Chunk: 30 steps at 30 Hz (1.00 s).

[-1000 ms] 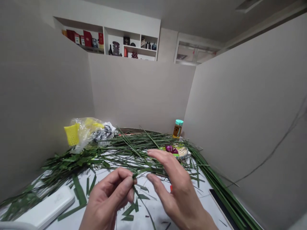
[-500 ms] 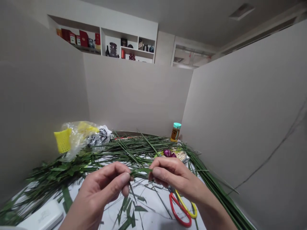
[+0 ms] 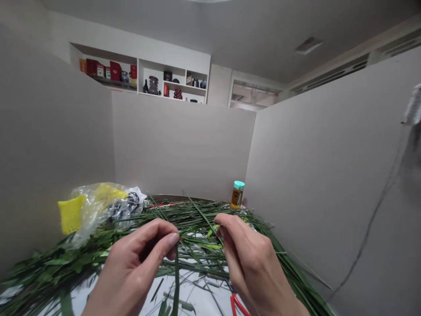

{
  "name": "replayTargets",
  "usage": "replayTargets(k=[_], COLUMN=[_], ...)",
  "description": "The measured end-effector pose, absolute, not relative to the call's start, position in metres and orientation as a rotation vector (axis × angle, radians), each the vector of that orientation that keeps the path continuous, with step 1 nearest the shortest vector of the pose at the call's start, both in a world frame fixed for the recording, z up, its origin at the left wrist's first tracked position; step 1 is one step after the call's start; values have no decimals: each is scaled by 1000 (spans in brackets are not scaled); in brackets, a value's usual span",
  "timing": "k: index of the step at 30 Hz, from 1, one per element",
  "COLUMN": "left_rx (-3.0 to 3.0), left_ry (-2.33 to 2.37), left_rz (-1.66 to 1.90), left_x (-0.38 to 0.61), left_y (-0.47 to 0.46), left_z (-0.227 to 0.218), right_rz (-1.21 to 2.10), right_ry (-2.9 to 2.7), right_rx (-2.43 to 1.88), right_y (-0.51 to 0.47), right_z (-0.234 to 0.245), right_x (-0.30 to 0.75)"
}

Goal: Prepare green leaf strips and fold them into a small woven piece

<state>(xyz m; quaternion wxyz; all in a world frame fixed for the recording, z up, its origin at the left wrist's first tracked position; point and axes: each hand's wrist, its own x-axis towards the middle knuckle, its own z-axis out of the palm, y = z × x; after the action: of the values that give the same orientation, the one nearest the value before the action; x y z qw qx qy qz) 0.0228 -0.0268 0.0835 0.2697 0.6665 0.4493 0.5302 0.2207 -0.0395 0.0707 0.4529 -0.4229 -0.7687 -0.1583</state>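
Note:
My left hand [image 3: 134, 267] is closed, thumb against forefinger, pinching a green leaf strip [image 3: 176, 281] that hangs down from the fingertips. Apart from it, my right hand [image 3: 255, 259] is turned with its back up, and its fingers bend together above the stalks. What lies between its fingertips, if anything, I cannot make out. Part of a red scissors handle [image 3: 237, 303] shows below my right hand; the rest is covered. Cut leaf scraps [image 3: 184, 303] lie on the white tabletop [image 3: 207, 293] under both hands.
Long green stalks [image 3: 194, 210] spread across the back, with another bundle [image 3: 296, 276] along the right. Leafy stems [image 3: 55, 263] lie at left. A clear plastic bag [image 3: 95, 199] with yellow mesh and a lidded bottle [image 3: 237, 195] stand near the grey partition [image 3: 180, 149].
My right hand has moved from the leaf strip near my left fingertips and turned its back up. A strip now hangs from my left hand. The view has tilted upward.

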Motion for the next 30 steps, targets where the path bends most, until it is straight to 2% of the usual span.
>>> replayTargets(k=[5, 11, 20, 30], left_rx=[1907, 1759, 1472, 1217], left_ry=[1380, 1345, 925, 835], left_rz=[1659, 1855, 1621, 1333], left_x=[26, 25, 13, 21], left_y=[-27, -34, -16, -25], left_z=[77, 79, 78, 72], right_rz=[-9, 488, 1056, 1236], right_ry=[-1764, -1735, -1623, -1552], right_rx=[-1031, -1030, -787, -692], right_y=[-45, -42, -45, -52], right_z=[76, 84, 76, 76], right_x=[218, 216, 201, 193])
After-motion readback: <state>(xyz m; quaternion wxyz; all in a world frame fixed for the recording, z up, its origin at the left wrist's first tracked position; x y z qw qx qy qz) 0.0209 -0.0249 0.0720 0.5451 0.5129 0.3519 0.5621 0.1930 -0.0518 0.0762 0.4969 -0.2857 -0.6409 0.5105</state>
